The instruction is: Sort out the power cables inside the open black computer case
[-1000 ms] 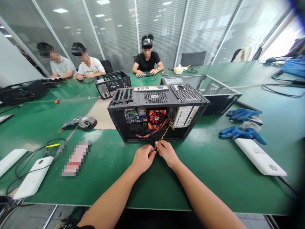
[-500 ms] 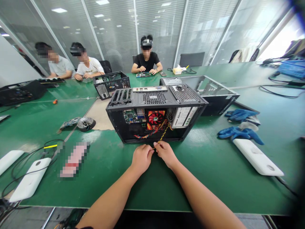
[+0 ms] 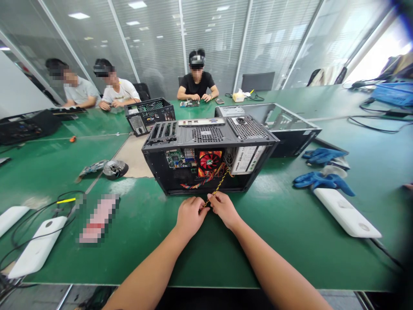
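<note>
In front of me an open computer case (image 3: 211,144) lies on its front with its rear panel up. A red fan (image 3: 210,160), a circuit board and a power supply (image 3: 248,160) show inside. From beneath the power supply a twisted yellow and black cable (image 3: 222,181) runs out over the case's lower edge. My right hand (image 3: 224,209) pinches this cable just outside the case. Close beside it, my left hand (image 3: 192,214) is closed on the cable's end, which its fingers mostly hide. A bundle of coloured wires (image 3: 196,185) hangs inside the case.
Behind stand another open case (image 3: 297,137) and a smaller case (image 3: 151,115). To the right lie blue gloves (image 3: 322,178) and a white power bank (image 3: 348,212). On the left are a tape roll (image 3: 115,169), a white device (image 3: 38,245) and black cables. Three people sit across the table.
The fingertips of my hands have shifted slightly along the cable, and a bit more cable shows between them. The whole view has drifted a little.
</note>
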A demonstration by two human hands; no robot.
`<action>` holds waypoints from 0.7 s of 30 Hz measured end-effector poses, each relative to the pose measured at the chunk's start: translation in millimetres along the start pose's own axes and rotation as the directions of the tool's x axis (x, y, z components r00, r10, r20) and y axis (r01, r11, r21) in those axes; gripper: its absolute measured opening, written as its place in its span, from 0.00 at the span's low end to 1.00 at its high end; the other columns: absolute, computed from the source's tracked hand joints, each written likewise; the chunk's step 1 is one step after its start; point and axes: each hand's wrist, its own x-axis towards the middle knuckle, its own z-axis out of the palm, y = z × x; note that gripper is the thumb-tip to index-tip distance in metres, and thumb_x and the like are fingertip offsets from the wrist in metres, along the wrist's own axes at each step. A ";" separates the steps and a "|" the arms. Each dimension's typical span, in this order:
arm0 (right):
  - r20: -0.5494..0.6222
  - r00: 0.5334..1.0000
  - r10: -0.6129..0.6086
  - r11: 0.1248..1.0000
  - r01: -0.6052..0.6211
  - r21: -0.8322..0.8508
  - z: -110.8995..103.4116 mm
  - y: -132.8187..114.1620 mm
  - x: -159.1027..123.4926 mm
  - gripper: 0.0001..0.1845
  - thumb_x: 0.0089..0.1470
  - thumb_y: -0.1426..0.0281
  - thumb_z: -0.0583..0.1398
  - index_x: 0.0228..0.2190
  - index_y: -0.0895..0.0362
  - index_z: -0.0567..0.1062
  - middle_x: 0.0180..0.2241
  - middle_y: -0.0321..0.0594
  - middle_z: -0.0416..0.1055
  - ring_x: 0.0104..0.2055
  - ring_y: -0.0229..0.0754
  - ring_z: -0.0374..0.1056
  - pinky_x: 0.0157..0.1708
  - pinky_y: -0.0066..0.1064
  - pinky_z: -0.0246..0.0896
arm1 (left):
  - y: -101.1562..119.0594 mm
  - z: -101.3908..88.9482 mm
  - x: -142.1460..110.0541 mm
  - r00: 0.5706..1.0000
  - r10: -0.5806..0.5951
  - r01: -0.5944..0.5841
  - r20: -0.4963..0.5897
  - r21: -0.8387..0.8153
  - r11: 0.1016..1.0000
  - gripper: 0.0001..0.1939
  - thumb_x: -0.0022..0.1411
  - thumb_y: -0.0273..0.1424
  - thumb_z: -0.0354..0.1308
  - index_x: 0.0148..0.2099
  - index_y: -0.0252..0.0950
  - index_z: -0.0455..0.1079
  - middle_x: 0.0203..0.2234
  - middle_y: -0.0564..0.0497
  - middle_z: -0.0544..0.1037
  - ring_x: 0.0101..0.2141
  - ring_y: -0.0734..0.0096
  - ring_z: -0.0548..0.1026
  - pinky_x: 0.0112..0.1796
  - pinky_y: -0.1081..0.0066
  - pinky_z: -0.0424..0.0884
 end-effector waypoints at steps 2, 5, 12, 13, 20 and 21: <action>0.005 1.000 0.000 1.000 0.000 -0.002 0.1 -0.1 -0.2 0.23 0.50 0.49 0.59 0.21 0.56 0.64 0.17 0.30 0.58 0.17 0.32 0.52 0.16 0.26 0.46 | -0.3 0.0 0.5 1.000 -0.003 0.003 0.003 0.020 1.000 0.06 0.61 0.31 0.60 0.32 0.37 0.67 0.27 0.53 0.73 0.31 0.70 0.71 0.35 0.71 0.63; -0.004 1.000 0.000 1.000 0.000 -0.004 0.3 -0.5 -0.4 0.23 0.50 0.49 0.60 0.21 0.56 0.64 0.17 0.31 0.59 0.17 0.32 0.53 0.16 0.26 0.47 | 0.3 -1.3 1.6 1.000 0.011 -0.012 0.022 0.062 0.998 0.07 0.64 0.30 0.56 0.31 0.38 0.67 0.27 0.53 0.74 0.31 0.69 0.71 0.35 0.70 0.63; 0.004 1.000 0.022 0.997 -0.022 0.073 0.3 -1.5 -0.9 0.25 0.48 0.48 0.61 0.20 0.56 0.64 0.17 0.30 0.59 0.17 0.31 0.51 0.16 0.26 0.46 | 2.8 -6.1 2.3 0.997 0.025 -0.032 0.067 0.110 0.993 0.09 0.68 0.29 0.50 0.35 0.38 0.69 0.29 0.52 0.75 0.31 0.69 0.72 0.35 0.70 0.63; 0.008 1.000 0.026 0.996 -0.026 0.085 0.3 -1.6 -0.9 0.25 0.48 0.48 0.61 0.21 0.56 0.64 0.18 0.30 0.59 0.17 0.31 0.51 0.16 0.26 0.45 | 2.8 -6.4 2.1 0.997 0.026 -0.033 0.068 0.111 0.993 0.09 0.68 0.29 0.50 0.36 0.38 0.69 0.29 0.52 0.75 0.31 0.69 0.72 0.35 0.70 0.63; -0.026 1.000 -0.012 0.999 0.012 0.030 0.2 -1.5 -0.1 0.24 0.49 0.49 0.60 0.20 0.56 0.64 0.17 0.30 0.58 0.17 0.32 0.52 0.17 0.27 0.47 | 4.9 -4.3 -0.8 1.000 0.015 -0.016 0.014 0.059 0.998 0.05 0.64 0.32 0.55 0.34 0.38 0.68 0.28 0.52 0.74 0.31 0.69 0.72 0.36 0.70 0.64; -0.030 0.999 -0.019 1.000 0.019 0.013 0.2 -1.4 0.0 0.23 0.50 0.49 0.60 0.20 0.56 0.64 0.17 0.30 0.58 0.17 0.32 0.52 0.17 0.27 0.48 | 5.5 -3.9 -1.0 1.000 0.009 -0.009 0.000 0.049 0.999 0.04 0.63 0.31 0.56 0.35 0.38 0.68 0.28 0.52 0.74 0.32 0.69 0.72 0.35 0.70 0.64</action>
